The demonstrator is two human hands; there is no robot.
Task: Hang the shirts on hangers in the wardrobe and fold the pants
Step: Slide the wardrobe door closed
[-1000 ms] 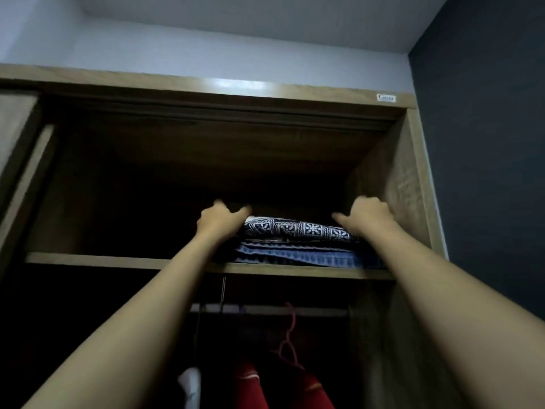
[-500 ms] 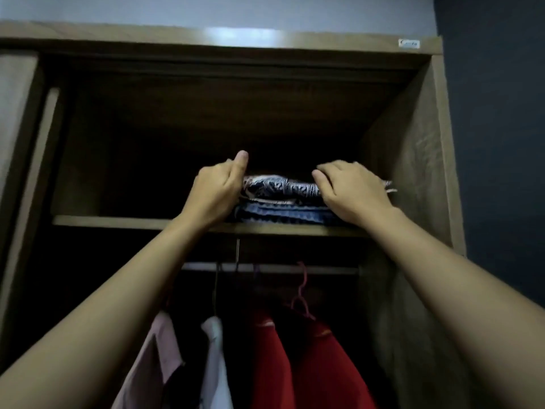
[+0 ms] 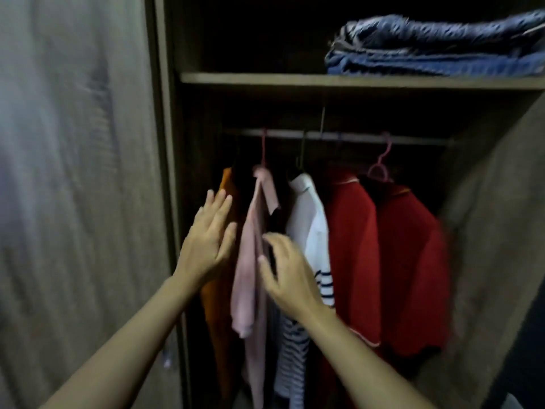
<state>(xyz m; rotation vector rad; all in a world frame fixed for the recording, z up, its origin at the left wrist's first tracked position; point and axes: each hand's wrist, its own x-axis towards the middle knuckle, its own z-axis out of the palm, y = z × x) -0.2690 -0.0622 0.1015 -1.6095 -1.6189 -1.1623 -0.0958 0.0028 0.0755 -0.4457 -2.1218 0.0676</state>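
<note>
Dark wardrobe (image 3: 265, 80): limp pink shirt (image 3: 247, 276)

Dim wardrobe interior, heavy motion blur, deep shadows

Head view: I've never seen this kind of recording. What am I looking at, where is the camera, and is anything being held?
There is no machine here: a person works with two bare hands, and the single camera sits on their head, looking forward and down. It faces an open wardrobe. On the shelf lies a stack of folded pants. Below it, on the rail, hang an orange shirt, a pink shirt, a white striped shirt and two red shirts. The left hand is open, fingers spread, in front of the orange shirt. The right hand, fingers loosely curled, reaches at the pink shirt. No grip on anything shows, though blur hides whether it touches the cloth.
</note>
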